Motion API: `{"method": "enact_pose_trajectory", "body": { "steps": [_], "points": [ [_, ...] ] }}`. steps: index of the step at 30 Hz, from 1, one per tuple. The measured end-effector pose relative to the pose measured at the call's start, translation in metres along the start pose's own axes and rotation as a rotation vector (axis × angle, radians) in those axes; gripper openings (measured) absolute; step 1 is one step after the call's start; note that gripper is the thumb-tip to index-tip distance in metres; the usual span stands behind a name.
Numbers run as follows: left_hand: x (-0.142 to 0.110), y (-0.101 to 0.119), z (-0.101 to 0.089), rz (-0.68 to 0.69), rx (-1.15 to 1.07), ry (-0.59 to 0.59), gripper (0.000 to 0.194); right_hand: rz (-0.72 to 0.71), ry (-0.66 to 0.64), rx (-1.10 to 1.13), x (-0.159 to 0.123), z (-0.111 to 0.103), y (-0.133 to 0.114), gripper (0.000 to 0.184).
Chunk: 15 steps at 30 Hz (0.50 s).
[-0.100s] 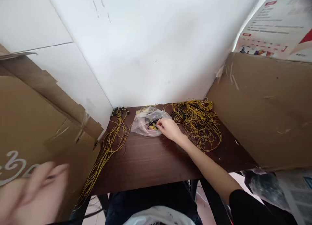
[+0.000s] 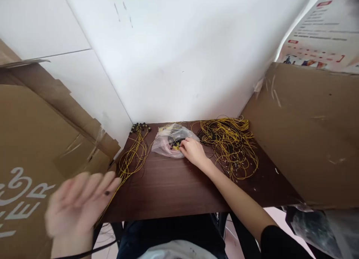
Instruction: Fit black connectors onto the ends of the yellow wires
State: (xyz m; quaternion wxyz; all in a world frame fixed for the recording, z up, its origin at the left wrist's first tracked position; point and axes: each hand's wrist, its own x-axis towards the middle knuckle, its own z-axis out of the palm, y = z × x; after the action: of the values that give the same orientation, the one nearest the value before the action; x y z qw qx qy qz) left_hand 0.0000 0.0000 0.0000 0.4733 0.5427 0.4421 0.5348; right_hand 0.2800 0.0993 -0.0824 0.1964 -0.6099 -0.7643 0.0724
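A clear plastic bag (image 2: 161, 148) lies on the brown table, its mouth showing small yellow and black parts (image 2: 176, 145). My right hand (image 2: 193, 150) reaches into the bag opening with thumb and fingers pinched together among these parts; whatever is between the fingertips is hidden. Raised at the lower left in front of the cardboard, my left hand (image 2: 81, 201) is blurred, its fingers curled in. A tiny dark spot shows beside its thumb, too small to name. Behind it runs a bundle of yellow wires (image 2: 130, 161) with black-and-yellow ends (image 2: 140, 128) at the back left.
A tangled heap of yellow and black wires (image 2: 231, 143) covers the table's right side. Cardboard panels stand at the left (image 2: 64, 139) and right (image 2: 305, 131), with a white wall (image 2: 179, 64) behind. The brown tabletop (image 2: 159, 191) ends just before my lap.
My left hand has moved right and come further into view, near the table's left edge. The right hand stays at the bag. The whole view has shifted slightly.
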Motion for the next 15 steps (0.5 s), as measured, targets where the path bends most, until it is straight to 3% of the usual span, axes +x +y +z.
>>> {"method": "enact_pose_trajectory", "body": {
  "steps": [1, 2, 5, 8, 10, 12, 15],
  "points": [
    [0.009, 0.0, 0.007, 0.014, -0.084, -0.07, 0.049, -0.005, 0.008, -0.018, -0.001, 0.004, 0.001, 0.019],
    [0.021, 0.0, 0.018, 0.007, -0.026, -0.147, 0.044, -0.007, 0.016, -0.022, -0.002, 0.006, 0.002, 0.02],
    [0.061, -0.012, 0.06, 0.091, 0.524, -0.298, 0.025, 0.001, 0.016, 0.039, -0.003, 0.011, 0.012, 0.023],
    [0.101, -0.04, 0.102, 0.419, 0.878, -0.411, 0.025, 0.006, -0.015, 0.15, -0.002, 0.011, 0.023, 0.022],
    [0.12, -0.063, 0.122, 0.515, 1.03, -0.504, 0.028, -0.007, -0.036, 0.218, -0.002, 0.01, 0.03, 0.02],
    [0.131, -0.086, 0.132, 0.532, 1.138, -0.615, 0.03, -0.009, -0.046, 0.268, -0.002, 0.009, 0.034, 0.017],
    [0.134, -0.109, 0.13, 0.546, 1.151, -0.63, 0.031, 0.015, -0.031, 0.299, -0.003, 0.008, 0.035, 0.014]
  ]
}}
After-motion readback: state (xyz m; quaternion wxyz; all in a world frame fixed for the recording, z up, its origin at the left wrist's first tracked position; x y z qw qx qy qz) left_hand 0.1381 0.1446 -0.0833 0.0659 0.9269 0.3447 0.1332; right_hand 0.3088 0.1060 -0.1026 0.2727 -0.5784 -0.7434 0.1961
